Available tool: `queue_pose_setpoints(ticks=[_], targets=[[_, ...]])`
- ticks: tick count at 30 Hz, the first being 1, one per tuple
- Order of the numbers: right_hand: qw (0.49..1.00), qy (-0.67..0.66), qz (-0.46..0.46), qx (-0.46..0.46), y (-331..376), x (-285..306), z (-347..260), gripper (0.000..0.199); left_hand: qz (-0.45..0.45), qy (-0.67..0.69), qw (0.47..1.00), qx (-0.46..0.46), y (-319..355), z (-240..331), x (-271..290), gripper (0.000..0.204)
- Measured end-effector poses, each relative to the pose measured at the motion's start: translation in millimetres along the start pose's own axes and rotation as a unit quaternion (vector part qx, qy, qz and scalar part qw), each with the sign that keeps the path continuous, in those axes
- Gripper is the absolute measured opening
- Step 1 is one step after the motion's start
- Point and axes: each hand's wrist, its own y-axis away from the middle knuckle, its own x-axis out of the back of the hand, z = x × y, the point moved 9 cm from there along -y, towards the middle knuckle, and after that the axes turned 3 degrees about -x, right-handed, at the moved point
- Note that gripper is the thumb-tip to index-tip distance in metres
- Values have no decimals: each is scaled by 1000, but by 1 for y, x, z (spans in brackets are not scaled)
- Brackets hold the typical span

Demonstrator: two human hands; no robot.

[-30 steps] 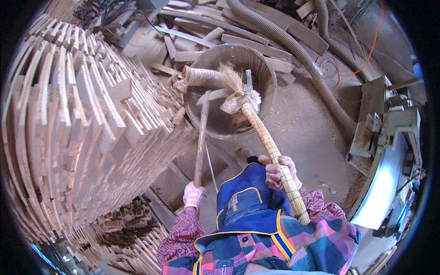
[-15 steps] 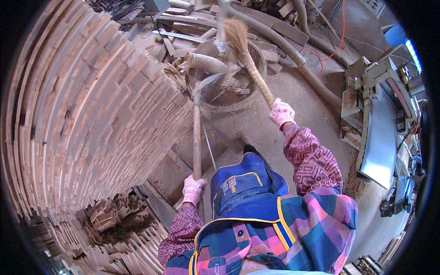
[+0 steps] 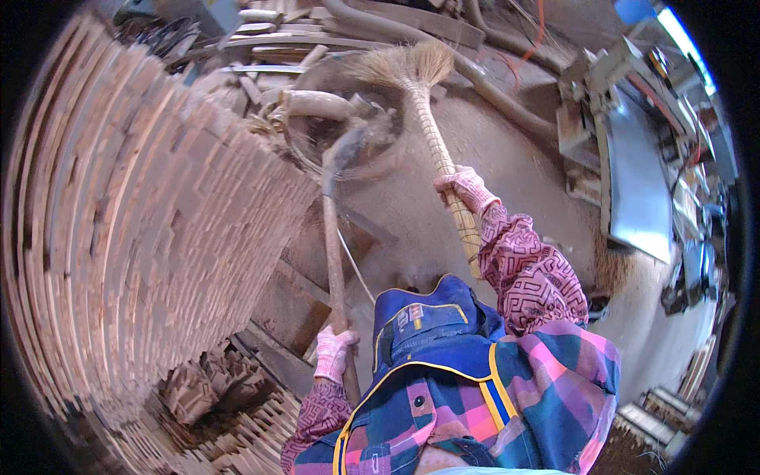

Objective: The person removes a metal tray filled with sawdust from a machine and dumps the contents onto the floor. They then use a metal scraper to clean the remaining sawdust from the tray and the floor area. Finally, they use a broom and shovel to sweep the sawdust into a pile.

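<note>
Straw bristles of the broom fan out over the far rim of the round basin, and I take that basin as my landmark. My right hand, in a pale pink work glove, has its fingers clenched around the bound broom handle on the near right side of the basin. My left hand, gloved the same, is well back from the basin, close to my chest, with its fingers wrapped tight around the end of the long wooden shovel handle. The shovel blade sits blurred at the near edge of the basin, so I cannot tell whether it carries a load. Left of the basin rises the tall stack of cut wooden slats, and beyond the basin lie loose offcuts and a thick grey hose. To the basin's right the dusty floor runs to a metal machine. Judging by this, the sweeping is partway: the floor near the basin looks fairly swept, but sawdust still coats it toward the machine, and scraps remain at the basin's far side.
</note>
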Motion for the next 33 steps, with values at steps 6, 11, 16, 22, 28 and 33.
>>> queue_pose_setpoints(ticks=[6, 11, 16, 22, 28, 33], targets=[[948, -303, -98, -26, 59, 84, 96, 39, -67, 40, 993, -85, 39, 28, -60, 32], [899, -380, -158, -152, 137, 167, 213, 52, -30, 58, 998, -17, 105, 12, -54, 36], [968, 136, 60, -203, 136, 347, 326, 36, -74, 49, 996, 29, 115, 7, -150, 41], [913, -350, 124, -167, 269, 431, 456, 28, -229, 126, 958, 119, 76, -22, -349, 47], [792, -563, 230, -54, 397, 547, 466, 33, -341, 105, 902, 244, 44, -64, -565, 37], [797, -484, 317, -177, 429, 610, 516, 38, -389, 90, 840, 367, 50, -105, -707, 40]])
